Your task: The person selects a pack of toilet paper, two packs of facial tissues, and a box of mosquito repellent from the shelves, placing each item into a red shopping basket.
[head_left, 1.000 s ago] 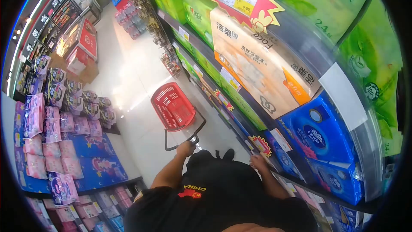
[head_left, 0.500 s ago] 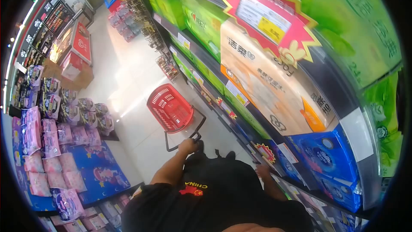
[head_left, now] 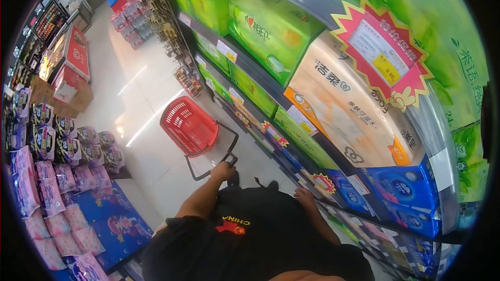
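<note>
Red basket (head_left: 189,126) shifted leftward in view | left hand (head_left: 223,170): 1 handle (head_left: 191,168)

Bright overhead light throws white streaks of glare across the pale floor (head_left: 148,119); fisheye distortion bends the dark-rimmed edges.

This is a shop aisle: priced tissue packs (head_left: 359,99) fill the shelves on one side under a starburst promotion sign (head_left: 383,52), pink packages (head_left: 65,231) stand stacked opposite, and a red shopping basket (head_left: 188,126) shows above the pale, shiny floor (head_left: 138,112).
</note>
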### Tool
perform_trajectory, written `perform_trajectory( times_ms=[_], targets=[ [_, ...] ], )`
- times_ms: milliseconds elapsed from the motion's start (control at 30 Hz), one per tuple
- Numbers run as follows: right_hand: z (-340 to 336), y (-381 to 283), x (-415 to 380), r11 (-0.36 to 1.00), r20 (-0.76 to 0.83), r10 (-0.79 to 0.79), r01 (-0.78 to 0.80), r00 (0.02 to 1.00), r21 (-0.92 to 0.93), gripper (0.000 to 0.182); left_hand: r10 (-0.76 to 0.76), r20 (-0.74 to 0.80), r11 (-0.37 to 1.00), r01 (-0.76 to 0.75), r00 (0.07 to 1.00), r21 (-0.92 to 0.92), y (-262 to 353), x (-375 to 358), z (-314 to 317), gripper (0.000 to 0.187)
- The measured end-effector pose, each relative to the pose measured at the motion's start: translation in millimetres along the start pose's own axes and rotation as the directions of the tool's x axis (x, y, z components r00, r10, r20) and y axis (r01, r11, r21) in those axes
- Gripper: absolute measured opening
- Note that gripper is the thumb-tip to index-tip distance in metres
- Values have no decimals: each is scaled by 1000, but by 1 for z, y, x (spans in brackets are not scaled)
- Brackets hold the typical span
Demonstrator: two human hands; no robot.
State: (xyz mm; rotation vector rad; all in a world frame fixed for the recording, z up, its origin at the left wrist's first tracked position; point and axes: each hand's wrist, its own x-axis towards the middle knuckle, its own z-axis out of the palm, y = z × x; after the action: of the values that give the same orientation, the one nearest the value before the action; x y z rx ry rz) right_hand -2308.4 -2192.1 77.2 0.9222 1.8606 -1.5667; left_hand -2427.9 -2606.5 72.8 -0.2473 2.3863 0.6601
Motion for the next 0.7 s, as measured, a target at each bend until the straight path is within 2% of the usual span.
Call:
perform_trajectory(
  times_ms=[100,167,233,300,367,433,500,567,600,700],
  targets=[
    [6,10,-3,1000,-14,10,-10,1000,-27,37,8,8,1000,-9,1000,13,-9,-1,-8,48],
    [6,19,-5,983,23,-55,58,998,-175,38,11,-8,1000,-11,1000,-4,-12,-10,-16,51],
    [10,22,-11,969,30,-74,79,997,-233,38,17,-1,1000,-17,1000,0,-16,-14,-22,53],
    [13,24,-17,978,1,-54,53,999,-202,38,30,29,999,-30,999,23,-27,-12,-23,53],
    [16,35,-16,963,57,-198,205,979,-173,37,12,27,999,-13,1000,50,-37,-9,-21,49],
    [13,57,1,892,92,-344,356,934,-277,35,3,13,998,-4,1000,63,-43,-8,-18,48],
    [12,72,16,722,142,-479,481,866,-498,34,0,-10,998,1,1000,65,-48,-11,-18,48],
    [20,35,-4,914,51,-211,215,976,-344,33,-15,-12,998,16,1000,57,-49,-17,-22,48],
    [25,16,-16,965,28,-61,66,998,-254,32,-23,-13,998,24,1000,54,-50,-21,-23,48],
    [25,26,1,970,30,-94,98,995,-223,32,-26,-54,998,28,998,47,-49,-30,-25,48]
  ],
)
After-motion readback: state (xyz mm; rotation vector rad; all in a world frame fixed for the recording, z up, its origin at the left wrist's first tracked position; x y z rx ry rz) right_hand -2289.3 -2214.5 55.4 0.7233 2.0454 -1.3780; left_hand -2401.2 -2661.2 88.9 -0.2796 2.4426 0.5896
